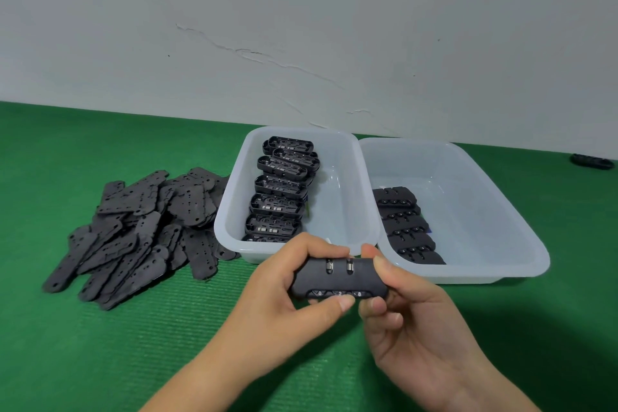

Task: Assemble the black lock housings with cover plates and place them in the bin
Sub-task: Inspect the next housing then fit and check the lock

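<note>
A black lock housing (337, 279) with number dials facing me is held above the green mat. My left hand (284, 298) grips its left end, thumb under the dials. My right hand (411, 314) pinches its right end. A pile of flat black cover plates (140, 227) lies on the mat to the left. The left clear bin (344, 211) holds a row of open housings (279, 191). The right clear bin (485, 211) holds several closed housings (406, 224) along its left side.
A green ribbed mat (100, 344) covers the table up to a white wall (301, 27). One stray black part (593, 161) lies at the far right edge. The two bins stand side by side, touching.
</note>
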